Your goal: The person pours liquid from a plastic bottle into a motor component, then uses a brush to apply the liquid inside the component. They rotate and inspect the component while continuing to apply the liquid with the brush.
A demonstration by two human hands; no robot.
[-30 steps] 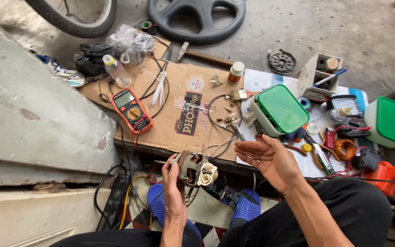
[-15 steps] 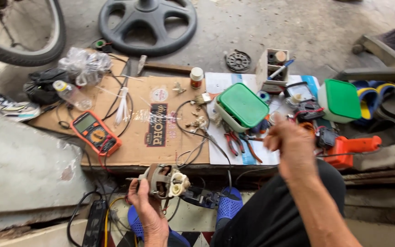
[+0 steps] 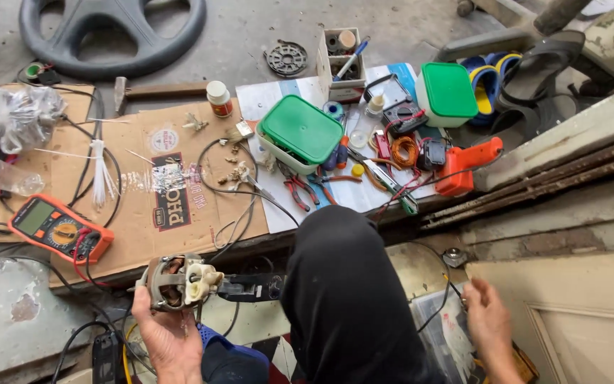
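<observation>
Below, left hand (image 3: 168,340) clamped around small electric motor (image 3: 178,282), held beside the knee, near the orange multimeter (image 3: 60,229). Right hand (image 3: 490,328) open, fingers spread, empty, reaching toward black wire (image 3: 440,307) at the floor.

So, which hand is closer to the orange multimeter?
The left. The left hand holds the small motor just below and right of the orange multimeter; the right hand is far right, beyond the knee.

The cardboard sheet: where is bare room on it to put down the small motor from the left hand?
The cardboard sheet has a free patch between the orange multimeter and the white zip ties. The white paper beside the green-lidded box is crowded with pliers and wires. The left hand holds the motor.
</observation>
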